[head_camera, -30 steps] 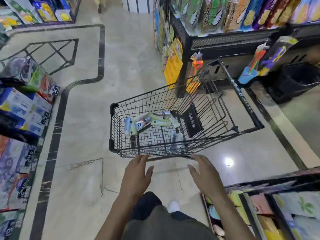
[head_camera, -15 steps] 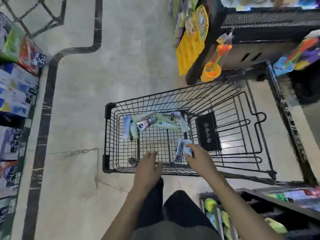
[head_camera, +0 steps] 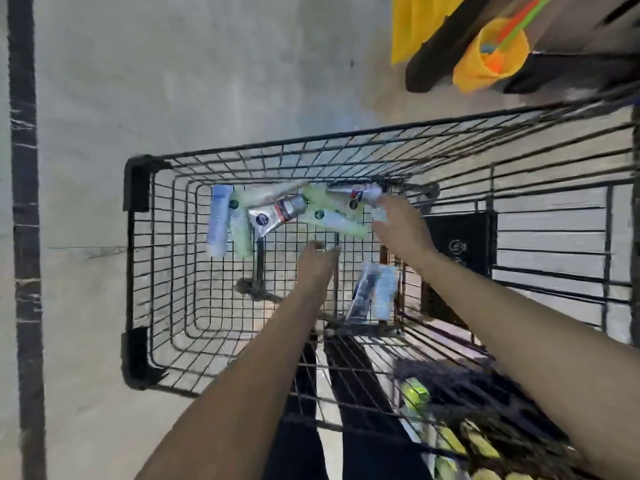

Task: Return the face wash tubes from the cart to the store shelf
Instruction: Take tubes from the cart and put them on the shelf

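Note:
A black wire cart [head_camera: 138, 188] stands below me on the floor. Several face wash tubes lie at its far end: a blue-white tube [head_camera: 217, 220], a pale green tube [head_camera: 240, 232], a silver tube [head_camera: 277, 213], a second green tube [head_camera: 334, 221] and a white tube [head_camera: 360, 195]. Two more tubes [head_camera: 372, 292] lie together near the right side. My right hand [head_camera: 403, 230] reaches into the cart, with its fingertips at the ends of the white and green tubes. Inside the basket, my left hand [head_camera: 317, 266] hovers with straight fingers and holds nothing.
A black plate [head_camera: 457, 244] hangs on the cart's folding seat at right. An orange toy bucket [head_camera: 491, 57] and a yellow item [head_camera: 415, 22] hang from a dark shelf unit at top right. Shelves with yellow-green goods [head_camera: 415, 393] sit at lower right. A dark floor stripe [head_camera: 24, 237] runs down the left.
I have leaned over the cart. My right hand moved from the two near tubes to the far pile. My left hand went from the near rim into the basket.

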Demonstrator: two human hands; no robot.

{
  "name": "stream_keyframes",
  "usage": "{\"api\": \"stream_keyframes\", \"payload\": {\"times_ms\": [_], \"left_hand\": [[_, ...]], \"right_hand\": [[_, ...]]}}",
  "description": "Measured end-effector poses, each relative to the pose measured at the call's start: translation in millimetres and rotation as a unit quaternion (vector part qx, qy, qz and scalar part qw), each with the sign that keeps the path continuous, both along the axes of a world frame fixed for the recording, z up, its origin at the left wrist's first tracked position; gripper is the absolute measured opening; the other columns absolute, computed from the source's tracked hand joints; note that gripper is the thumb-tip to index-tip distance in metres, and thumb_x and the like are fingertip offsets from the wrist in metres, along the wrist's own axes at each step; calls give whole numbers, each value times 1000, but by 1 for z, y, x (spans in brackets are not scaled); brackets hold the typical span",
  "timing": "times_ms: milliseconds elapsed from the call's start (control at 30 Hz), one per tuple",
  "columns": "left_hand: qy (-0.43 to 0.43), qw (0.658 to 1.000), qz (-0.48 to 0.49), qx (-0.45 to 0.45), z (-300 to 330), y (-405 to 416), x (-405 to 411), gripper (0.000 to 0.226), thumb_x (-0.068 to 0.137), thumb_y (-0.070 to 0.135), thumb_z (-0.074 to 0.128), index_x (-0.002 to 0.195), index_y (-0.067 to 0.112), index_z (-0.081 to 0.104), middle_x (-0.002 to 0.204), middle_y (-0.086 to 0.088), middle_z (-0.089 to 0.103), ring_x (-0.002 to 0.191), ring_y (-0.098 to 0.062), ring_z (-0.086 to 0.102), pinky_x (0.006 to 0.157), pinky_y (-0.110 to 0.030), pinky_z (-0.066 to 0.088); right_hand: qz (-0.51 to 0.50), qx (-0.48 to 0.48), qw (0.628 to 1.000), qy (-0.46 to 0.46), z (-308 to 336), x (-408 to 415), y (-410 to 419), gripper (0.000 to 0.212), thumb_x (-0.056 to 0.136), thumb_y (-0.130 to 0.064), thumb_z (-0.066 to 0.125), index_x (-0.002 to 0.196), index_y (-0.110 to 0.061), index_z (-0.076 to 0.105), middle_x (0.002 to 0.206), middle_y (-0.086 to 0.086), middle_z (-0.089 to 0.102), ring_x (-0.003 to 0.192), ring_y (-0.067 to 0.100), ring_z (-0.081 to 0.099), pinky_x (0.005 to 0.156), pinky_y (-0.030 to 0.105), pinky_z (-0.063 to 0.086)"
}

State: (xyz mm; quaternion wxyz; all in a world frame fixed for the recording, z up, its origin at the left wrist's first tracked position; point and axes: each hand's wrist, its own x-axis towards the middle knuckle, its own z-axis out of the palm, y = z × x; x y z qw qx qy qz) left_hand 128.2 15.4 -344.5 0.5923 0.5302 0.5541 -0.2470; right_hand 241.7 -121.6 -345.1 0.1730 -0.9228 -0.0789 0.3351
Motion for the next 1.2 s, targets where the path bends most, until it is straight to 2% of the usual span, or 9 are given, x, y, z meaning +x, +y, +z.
{"api": "stream_keyframes", "payload": {"times_ms": [233,433,567,700,800,867,933,1067,1200], "left_hand": [[24,992,124,-9,-115,-6,47,36,90,23,76,117,4,62,113,-17,69,100,-32,68,94,-46,58],[23,982,184,22,-147,-11,61,41,87,27,78,119,4,64,110,-16,72,98,-33,72,85,-45,62],[44,965,255,47,-148,-17,73,45,76,21,90,109,13,60,101,-6,70,89,-24,70,82,-39,62],[32,965,260,25,-145,-17,60,35,81,13,84,110,10,64,106,-9,72,91,-24,70,86,-42,62],[13,969,246,4,-132,-13,45,33,83,7,81,113,6,67,108,-10,74,96,-26,72,83,-43,63],[-8,973,229,-26,-112,-10,33,32,85,5,78,115,4,66,111,-13,73,102,-28,72,83,-44,63],[-41,973,219,-66,-85,-7,19,31,86,2,76,116,0,65,115,-17,73,107,-32,71,86,-48,62],[-120,950,255,-132,-7,3,-5,31,89,-1,68,120,0,62,120,-19,69,114,-34,66,94,-52,58],[-201,941,221,-159,83,7,-21,45,88,5,67,131,8,55,131,-19,60,122,-35,59,99,-55,53]], "right_hand": [[153,-32,985,-70,-104,47,5,59,92,-21,71,147,-13,49,144,16,54,133,34,50,108,44,47],[204,-31,970,-126,-127,57,10,51,92,-19,70,141,-11,54,127,18,62,119,38,54,91,46,53],[163,-20,978,-128,-120,56,10,46,89,-24,72,133,-14,61,120,12,67,112,34,60,85,43,52],[-22,62,998,-13,-102,42,-4,45,84,-28,78,126,-19,66,107,3,70,94,21,65,78,32,54],[-218,181,950,131,-82,19,-19,39,85,-15,81,119,-21,65,113,-1,70,96,12,65,83,19,54],[-326,233,894,199,-67,-1,-29,36,86,-10,79,117,-21,65,114,-1,73,105,19,70,97,38,57],[-398,276,844,230,-44,-21,-38,31,89,-5,74,113,-22,66,105,-2,75,100,23,71,92,46,57],[-460,367,758,279,22,-53,-47,44,91,9,61,129,-13,62,107,7,73,91,21,68,74,34,56],[-440,425,743,271,102,-72,-56,44,89,9,59,123,-17,67,108,7,72,97,23,68,80,35,58]]}}
